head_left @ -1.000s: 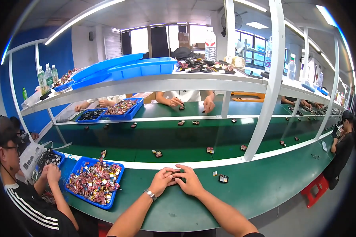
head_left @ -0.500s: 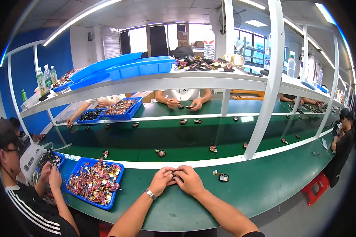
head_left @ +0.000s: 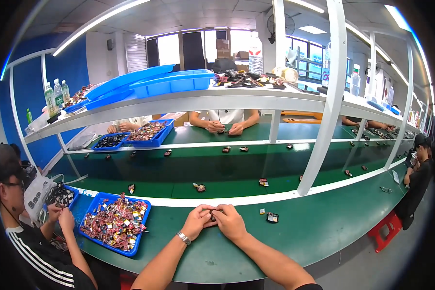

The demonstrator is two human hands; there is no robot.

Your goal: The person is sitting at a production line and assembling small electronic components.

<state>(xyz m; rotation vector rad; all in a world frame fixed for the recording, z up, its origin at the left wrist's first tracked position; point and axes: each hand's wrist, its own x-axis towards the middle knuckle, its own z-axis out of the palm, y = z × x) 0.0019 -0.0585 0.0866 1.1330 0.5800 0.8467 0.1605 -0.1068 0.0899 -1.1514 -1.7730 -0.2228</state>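
My left hand [head_left: 196,223] and my right hand [head_left: 230,223] meet over the green worktop, their fingers pinched together. Between the fingertips is a small black part [head_left: 212,216], mostly covered, so its exact kind cannot be made out. A metal-banded watch sits on my left wrist. To the right of my hands, a small black piece with a pale label [head_left: 272,218] lies on the worktop beside a tiny yellow-and-white bit [head_left: 262,211]. Left of my hands stands a blue tray [head_left: 139,242] heaped with small reddish, yellow and white wired pieces.
Beyond a white rail runs a green conveyor belt [head_left: 237,169] carrying scattered small parts. A white post [head_left: 327,111] rises at right, supporting a shelf with blue trays [head_left: 174,84] and bottles. A co-worker [head_left: 38,237] sits close at left; others work across the belt and at far right.
Parts on the belt have drifted slightly right. My right fingers have shifted a little around the black part. Across the belt, the far-left person's outstretched arm has drawn back.
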